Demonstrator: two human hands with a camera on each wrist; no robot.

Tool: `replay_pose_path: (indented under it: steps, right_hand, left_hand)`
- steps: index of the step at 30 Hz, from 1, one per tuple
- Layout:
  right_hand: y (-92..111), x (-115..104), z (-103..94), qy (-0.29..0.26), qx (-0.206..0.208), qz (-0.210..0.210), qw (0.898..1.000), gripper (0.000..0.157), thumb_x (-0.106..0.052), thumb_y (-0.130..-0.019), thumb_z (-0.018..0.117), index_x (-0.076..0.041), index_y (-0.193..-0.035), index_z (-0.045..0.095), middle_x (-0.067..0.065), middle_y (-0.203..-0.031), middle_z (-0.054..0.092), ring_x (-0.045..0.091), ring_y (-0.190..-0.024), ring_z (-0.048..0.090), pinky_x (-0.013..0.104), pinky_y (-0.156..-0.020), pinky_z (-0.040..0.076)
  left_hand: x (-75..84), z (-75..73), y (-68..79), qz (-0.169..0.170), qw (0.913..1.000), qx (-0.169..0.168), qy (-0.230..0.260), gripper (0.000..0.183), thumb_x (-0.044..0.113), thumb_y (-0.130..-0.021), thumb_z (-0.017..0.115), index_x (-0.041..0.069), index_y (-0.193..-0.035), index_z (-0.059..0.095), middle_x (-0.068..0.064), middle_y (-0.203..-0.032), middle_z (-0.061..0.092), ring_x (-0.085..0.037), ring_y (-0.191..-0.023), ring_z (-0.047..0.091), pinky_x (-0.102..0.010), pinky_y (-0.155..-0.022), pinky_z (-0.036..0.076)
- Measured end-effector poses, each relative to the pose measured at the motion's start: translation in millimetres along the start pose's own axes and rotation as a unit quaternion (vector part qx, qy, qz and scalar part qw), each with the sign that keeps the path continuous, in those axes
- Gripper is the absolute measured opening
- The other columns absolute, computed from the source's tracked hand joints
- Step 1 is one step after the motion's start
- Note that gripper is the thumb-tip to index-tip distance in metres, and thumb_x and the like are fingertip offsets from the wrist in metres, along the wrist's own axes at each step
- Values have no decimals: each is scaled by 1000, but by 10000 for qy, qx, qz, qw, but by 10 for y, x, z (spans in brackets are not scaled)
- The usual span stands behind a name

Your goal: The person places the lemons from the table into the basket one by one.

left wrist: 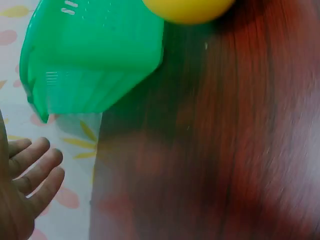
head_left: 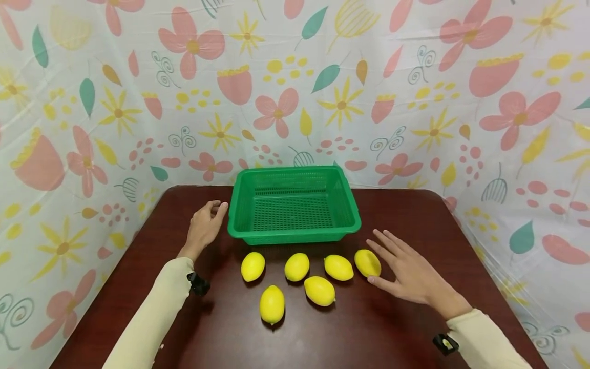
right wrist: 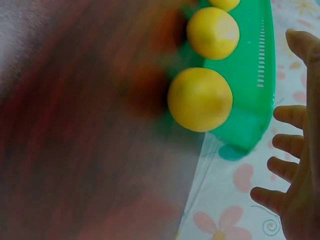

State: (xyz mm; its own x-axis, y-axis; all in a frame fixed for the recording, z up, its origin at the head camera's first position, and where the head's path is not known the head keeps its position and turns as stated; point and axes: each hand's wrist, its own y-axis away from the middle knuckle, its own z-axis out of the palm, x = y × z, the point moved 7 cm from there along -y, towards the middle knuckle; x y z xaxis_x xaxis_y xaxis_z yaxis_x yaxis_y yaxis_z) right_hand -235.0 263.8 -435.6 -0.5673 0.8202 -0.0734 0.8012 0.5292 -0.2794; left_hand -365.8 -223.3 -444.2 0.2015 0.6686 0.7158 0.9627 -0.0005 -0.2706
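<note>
Several yellow lemons lie on the table in front of a green plastic basket (head_left: 295, 238), whose inside shows no fruit. My right hand (head_left: 410, 271) is spread beside the rightmost lemon (head_left: 367, 263), its thumb and fingers around the near side without a visible grip. In the right wrist view the fingers of the right hand (right wrist: 295, 165) are apart, with a lemon (right wrist: 200, 100) to their left. My left hand (head_left: 205, 225) hovers just left of the basket, fingers loosely bent and holding nothing. The left wrist view shows that hand (left wrist: 30, 185) below the basket's corner (left wrist: 100, 90).
Other lemons sit at the middle of the dark wooden table (head_left: 322, 338): one at the left (head_left: 253, 266), one nearest me (head_left: 272, 305), and more between. A flower-patterned cloth (head_left: 286, 66) hangs behind the table and along both sides.
</note>
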Motion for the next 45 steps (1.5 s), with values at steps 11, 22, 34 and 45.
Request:
replay_pose_path:
  steps: [11, 22, 34, 45]
  right_hand:
    - [-20, -85, 111, -217, 101, 59, 9997, 84, -62, -90, 69, -12, -153, 47, 16, -159, 41, 39, -141, 43, 61, -103, 46]
    - [-162, 7, 237, -327, 133, 288, 9990, 89, -61, -83, 77, -9, -150, 51, 17, -151, 49, 39, -129, 53, 60, -98, 49]
    - [-150, 124, 442, -299, -26, 774, 9965, 87, -68, -81, 76, -11, -144, 57, 14, -135, 61, 36, -117, 59, 58, -91, 54]
    - [-150, 159, 503, -257, -106, 1035, 9942, 78, -57, -80, 82, -11, -140, 61, 14, -115, 69, 33, -103, 63, 53, -79, 58]
  left_hand:
    - [-72, 188, 120, -1065, 9798, -462, 1631, 68, 62, -100, 56, 4, -135, 62, -16, -116, 63, -20, -86, 63, -44, -86, 57]
    - [-106, 267, 116, -1493, 9597, -595, 2304, 60, 43, -103, 62, 0, -143, 55, -14, -119, 62, -9, -82, 63, -34, -84, 57]
    - [-102, 360, 112, -1754, 9249, -718, 3295, 50, 37, -101, 67, -2, -132, 60, 1, -96, 67, -9, -79, 65, -23, -74, 56]
    - [-119, 383, 105, -1772, 9182, -757, 3460, 50, 35, -102, 67, -3, -132, 59, 0, -97, 67, -8, -79, 65, -22, -74, 55]
